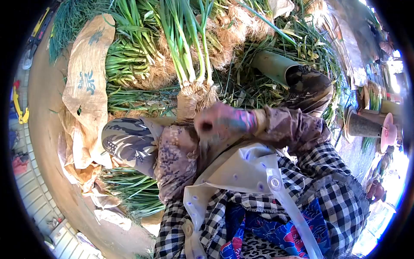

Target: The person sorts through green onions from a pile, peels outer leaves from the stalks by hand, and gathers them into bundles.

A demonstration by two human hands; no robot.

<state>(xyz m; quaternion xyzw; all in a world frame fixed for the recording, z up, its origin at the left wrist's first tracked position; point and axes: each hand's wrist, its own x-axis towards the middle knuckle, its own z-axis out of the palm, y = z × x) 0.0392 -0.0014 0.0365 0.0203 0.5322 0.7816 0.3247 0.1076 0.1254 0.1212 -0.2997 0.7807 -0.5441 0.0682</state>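
The bunch of long green-and-white scallions with fibrous tan roots (189, 67) is located at the upper centre of the frame, leaves directed toward the top edge, with the left hand (186, 107) closed around its root end. The right hand (225, 121), at frame centre just beside the roots, is curled and blurred; whether it grips anything cannot be determined. A tan, paper-like sheet with blue-green markings (88, 75) lies at upper left.
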